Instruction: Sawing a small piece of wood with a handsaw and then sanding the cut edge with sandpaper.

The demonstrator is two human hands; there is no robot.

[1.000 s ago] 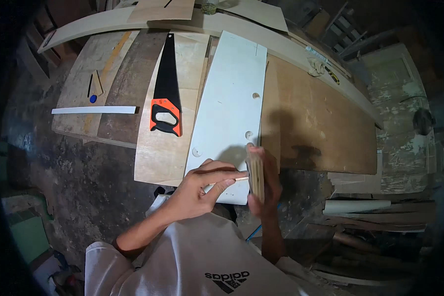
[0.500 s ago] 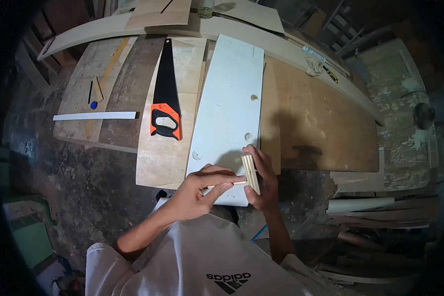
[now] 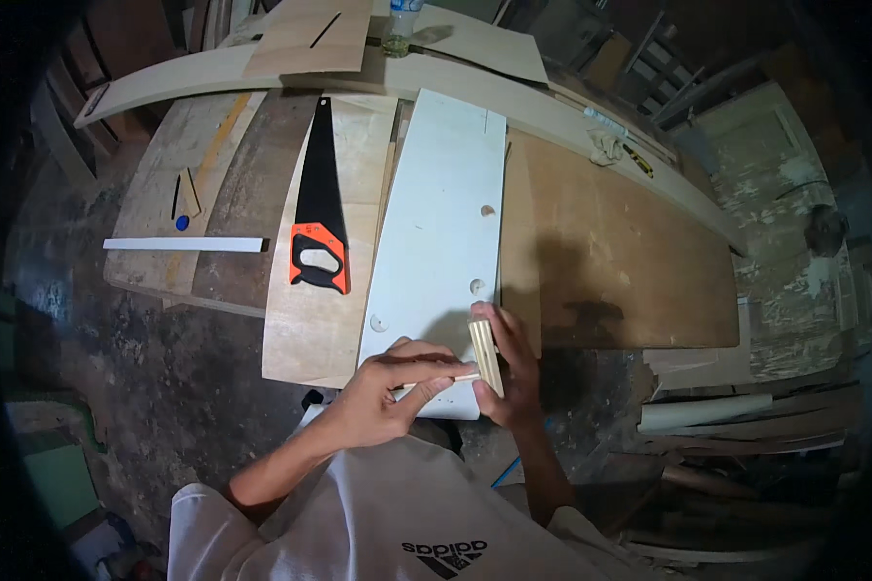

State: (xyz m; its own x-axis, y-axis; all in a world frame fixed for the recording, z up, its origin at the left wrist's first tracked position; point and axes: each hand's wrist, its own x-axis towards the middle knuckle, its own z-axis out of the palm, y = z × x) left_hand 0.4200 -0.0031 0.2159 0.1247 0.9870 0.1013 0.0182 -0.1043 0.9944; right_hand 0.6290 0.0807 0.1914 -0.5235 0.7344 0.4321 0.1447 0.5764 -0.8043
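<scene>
At the near end of the white board (image 3: 443, 232), low in the centre of the view, a small pale wood block (image 3: 485, 356) stood on edge, gripped by the right hand (image 3: 510, 373) with fingers wrapped over its far side and the thumb against the near side. At nine o'clock from the block, the left hand (image 3: 389, 392) was curled and pinching a thin pale stick (image 3: 436, 380), whose tip touched the block's near face. Both hands rested over the board's near edge.

The white board ran from the hands toward twelve o'clock, with small round holes along its right side. Just beside it at ten o'clock, a handsaw (image 3: 319, 208) with a black blade and an orange handle lay on a pale plywood sheet (image 3: 315, 324). Farther out at nine o'clock, a narrow white strip (image 3: 184, 244) lay across a worn plank on the desk (image 3: 218, 281). At two o'clock from the block, a broad brown panel (image 3: 615, 252) lay flat beside the board. At twelve o'clock, far off, a clear plastic bottle (image 3: 399, 24) stood among long curved boards.
</scene>
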